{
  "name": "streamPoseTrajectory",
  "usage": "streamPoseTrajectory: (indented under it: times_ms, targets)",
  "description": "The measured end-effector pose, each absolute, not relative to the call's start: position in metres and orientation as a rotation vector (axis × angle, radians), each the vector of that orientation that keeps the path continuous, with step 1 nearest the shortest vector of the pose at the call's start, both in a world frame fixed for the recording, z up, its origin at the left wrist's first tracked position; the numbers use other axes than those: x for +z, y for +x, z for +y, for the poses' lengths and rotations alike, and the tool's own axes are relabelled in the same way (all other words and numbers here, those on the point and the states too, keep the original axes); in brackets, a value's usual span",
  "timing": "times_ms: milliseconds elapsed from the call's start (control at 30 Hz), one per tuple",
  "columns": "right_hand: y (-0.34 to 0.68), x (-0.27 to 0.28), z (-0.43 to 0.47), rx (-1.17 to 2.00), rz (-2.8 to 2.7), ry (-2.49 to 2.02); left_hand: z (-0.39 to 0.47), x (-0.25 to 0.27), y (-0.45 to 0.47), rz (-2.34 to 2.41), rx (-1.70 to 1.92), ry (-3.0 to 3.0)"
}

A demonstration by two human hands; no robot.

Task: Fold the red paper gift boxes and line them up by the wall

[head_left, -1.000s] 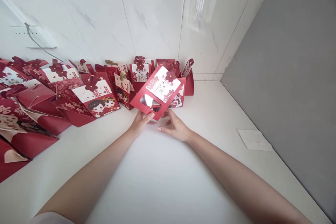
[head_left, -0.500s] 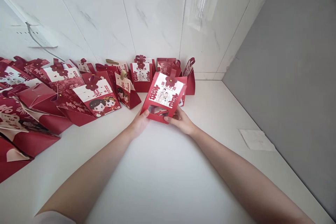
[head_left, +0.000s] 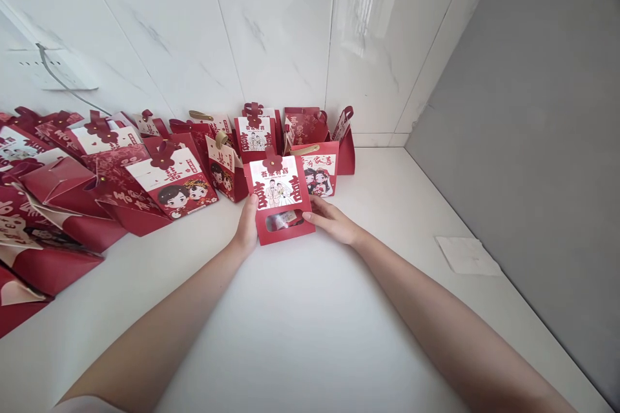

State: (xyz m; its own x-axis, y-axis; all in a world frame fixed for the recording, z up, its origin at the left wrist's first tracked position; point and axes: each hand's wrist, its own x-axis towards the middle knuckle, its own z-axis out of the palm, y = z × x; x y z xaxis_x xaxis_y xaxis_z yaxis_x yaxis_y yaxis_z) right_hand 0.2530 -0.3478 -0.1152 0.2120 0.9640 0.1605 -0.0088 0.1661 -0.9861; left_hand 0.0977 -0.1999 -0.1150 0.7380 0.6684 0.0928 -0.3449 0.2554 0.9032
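Observation:
Between my two hands is a red gift box (head_left: 278,197) with a white printed panel showing a couple, a dark red flower clasp on top and a clear window low on its front. My left hand (head_left: 248,224) grips its left side, fingers mostly hidden behind. My right hand (head_left: 334,222) holds the lower right side, thumb on the front. Just behind it to the right stands another gift box (head_left: 322,171) with a cartoon couple and a gold ribbon. A narrow-looking gift box (head_left: 224,168) is close behind on the left.
Many more red gift boxes (head_left: 169,187) crowd the left side and the back of the white table (head_left: 310,335). A white tissue (head_left: 468,255) lies near the right edge. Behind is a marbled tile wall (head_left: 281,26) with a socket and grey cable (head_left: 62,80).
The held gift box has moved left and slightly toward me, and has turned more upright. The box with the gold ribbon behind it now shows. Both hands moved with the held box.

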Motion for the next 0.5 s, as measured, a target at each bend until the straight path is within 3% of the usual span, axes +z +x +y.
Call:
streamPoseTrajectory:
  times_ms: [500]
  targets:
    - [0.2544,-0.118,-0.3477,0.909,-1.11,-1.2,-0.1986,-0.112,0.0957,0.291,0.675,1.182]
